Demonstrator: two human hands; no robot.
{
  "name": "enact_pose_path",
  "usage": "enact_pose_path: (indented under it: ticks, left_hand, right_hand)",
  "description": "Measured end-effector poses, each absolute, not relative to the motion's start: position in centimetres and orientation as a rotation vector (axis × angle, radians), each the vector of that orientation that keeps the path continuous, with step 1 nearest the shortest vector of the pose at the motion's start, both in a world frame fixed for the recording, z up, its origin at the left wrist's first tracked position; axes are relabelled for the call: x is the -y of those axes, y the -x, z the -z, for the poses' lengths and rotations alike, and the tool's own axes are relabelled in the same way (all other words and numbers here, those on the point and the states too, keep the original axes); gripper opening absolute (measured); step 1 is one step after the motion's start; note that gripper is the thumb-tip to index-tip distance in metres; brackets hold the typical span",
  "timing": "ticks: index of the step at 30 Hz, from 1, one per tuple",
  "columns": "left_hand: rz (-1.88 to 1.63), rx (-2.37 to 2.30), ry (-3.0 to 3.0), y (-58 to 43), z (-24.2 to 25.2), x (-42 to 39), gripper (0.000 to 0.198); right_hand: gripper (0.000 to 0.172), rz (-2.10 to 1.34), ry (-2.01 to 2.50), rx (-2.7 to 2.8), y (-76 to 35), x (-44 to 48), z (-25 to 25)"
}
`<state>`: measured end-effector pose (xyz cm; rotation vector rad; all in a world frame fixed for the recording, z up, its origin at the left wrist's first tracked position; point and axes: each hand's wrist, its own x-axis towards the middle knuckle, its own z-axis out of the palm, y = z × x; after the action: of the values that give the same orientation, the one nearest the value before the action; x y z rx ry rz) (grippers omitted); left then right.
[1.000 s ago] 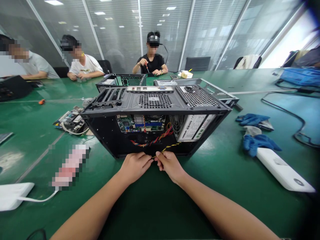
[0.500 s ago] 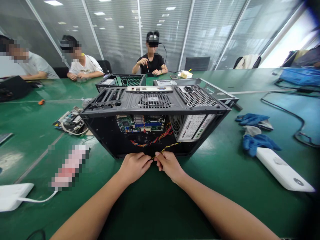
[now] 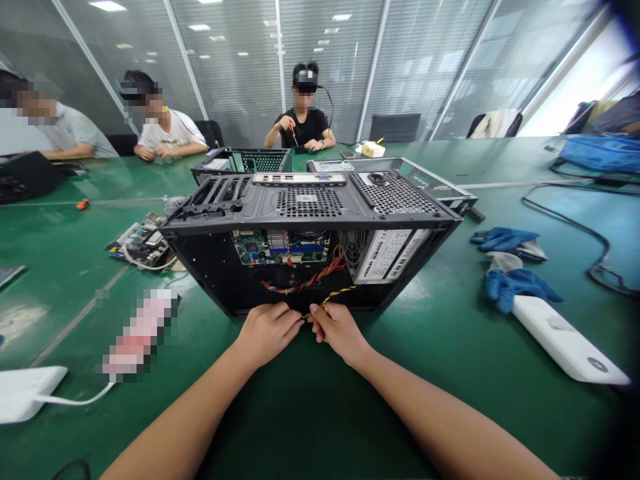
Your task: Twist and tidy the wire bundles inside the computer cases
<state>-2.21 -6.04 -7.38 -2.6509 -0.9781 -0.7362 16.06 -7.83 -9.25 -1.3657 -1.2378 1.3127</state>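
Green table (image 3: 420, 347), computer case (image 3: 260, 208) with motherboard (image 3: 250, 251), power supply (image 3: 389, 257); both hands' fingers (image 3: 291, 320) (image 3: 323, 317) tight on cable (image 3: 341, 291)

Single head-worn camera; vantage above and behind the wearer's own forearms (image 3: 185, 403), which enter from the bottom edge. Axis points forward and down across the green table (image 3: 415, 360). Left hand (image 3: 270, 333) and right hand (image 3: 343, 333) sit at close range, just below frame centre; the computer case (image 3: 350, 200) stands just beyond, seen from above and from its open near side. Field is very wide: reaches the far co-worker in black (image 3: 303, 128) and the glass partition (image 3: 325, 40), uprights leaning outward toward both sides. Right edge darkens.
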Motion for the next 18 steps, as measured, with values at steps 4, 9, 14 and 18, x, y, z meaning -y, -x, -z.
enact_pose_path:
  ticks: [4,9,14,18]
  left_hand:
    - [0.712,0.953,2.666,2.21,7.33,6.04,0.026]
    - [0.681,1.038,2.758,1.9,7.3,6.19,0.028]
    - [0.674,1.069,2.786,1.91,7.46,6.12,0.024]
    - [0.755,0.998,2.699,2.17,7.53,5.93,0.022]
  right_hand:
    - [0.039,-1.305,1.376,1.259,-16.08,7.8,9.3]
    - [0.037,-1.272,1.377,1.261,-16.05,7.84,9.03]
    - [0.037,-1.281,1.383,1.268,-16.09,7.88,8.82]
    - [0.038,-1.282,1.392,1.277,-16.12,7.88,8.93]
